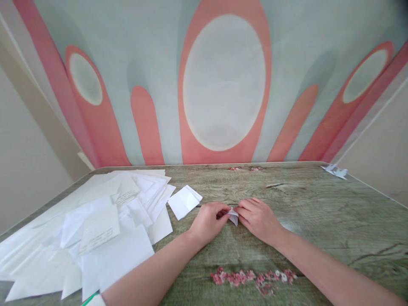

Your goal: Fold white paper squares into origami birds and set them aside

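A small folded piece of white paper (233,217) is held between both hands, just above the wood-patterned table. My left hand (210,221) pinches its left side with thumb and forefinger. On its right side, my right hand (259,219) grips it with fingers drawn together. The fingers cover part of the paper, so its full shape is hidden. Just left of my left hand lies a folded white paper square (184,202), apart from the hand.
A large loose pile of white paper sheets (124,250) spreads over the table's left side, some with writing. Folded white paper pieces (334,171) lie at the far right corner. The table (318,204) meets a patterned wall (168,127) at the back.
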A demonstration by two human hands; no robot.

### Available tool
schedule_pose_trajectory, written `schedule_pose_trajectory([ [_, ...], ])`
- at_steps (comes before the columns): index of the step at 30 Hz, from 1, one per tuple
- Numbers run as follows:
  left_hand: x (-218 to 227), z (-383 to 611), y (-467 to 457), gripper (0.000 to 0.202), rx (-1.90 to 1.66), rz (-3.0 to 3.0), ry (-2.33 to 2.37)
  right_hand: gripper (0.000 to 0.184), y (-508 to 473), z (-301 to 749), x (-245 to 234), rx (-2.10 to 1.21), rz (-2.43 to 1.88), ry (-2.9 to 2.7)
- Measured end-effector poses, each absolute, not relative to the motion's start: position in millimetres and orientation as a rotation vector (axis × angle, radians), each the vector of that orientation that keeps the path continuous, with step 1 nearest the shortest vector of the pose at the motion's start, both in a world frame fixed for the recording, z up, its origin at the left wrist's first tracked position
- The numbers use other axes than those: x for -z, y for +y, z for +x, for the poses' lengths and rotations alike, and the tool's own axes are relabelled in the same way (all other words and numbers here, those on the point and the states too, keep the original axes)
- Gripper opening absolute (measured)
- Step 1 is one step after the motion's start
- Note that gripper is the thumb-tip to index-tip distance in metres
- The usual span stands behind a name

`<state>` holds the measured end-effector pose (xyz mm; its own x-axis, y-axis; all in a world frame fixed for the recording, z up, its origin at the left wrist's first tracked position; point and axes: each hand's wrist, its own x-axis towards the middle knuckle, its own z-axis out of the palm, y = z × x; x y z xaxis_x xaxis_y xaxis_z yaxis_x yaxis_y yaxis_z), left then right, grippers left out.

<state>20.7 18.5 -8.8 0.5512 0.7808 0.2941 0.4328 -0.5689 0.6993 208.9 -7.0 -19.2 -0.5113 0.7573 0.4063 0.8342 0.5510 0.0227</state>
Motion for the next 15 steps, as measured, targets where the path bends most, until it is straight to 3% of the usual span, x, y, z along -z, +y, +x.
schedule_pose_trajectory([
  [15, 13.6, 21.6, 19.7, 0.018, -0.862, 2.118, 0.952, 0.016, -5.5, 211.1, 24.7, 0.04, -1.333, -2.264],
])
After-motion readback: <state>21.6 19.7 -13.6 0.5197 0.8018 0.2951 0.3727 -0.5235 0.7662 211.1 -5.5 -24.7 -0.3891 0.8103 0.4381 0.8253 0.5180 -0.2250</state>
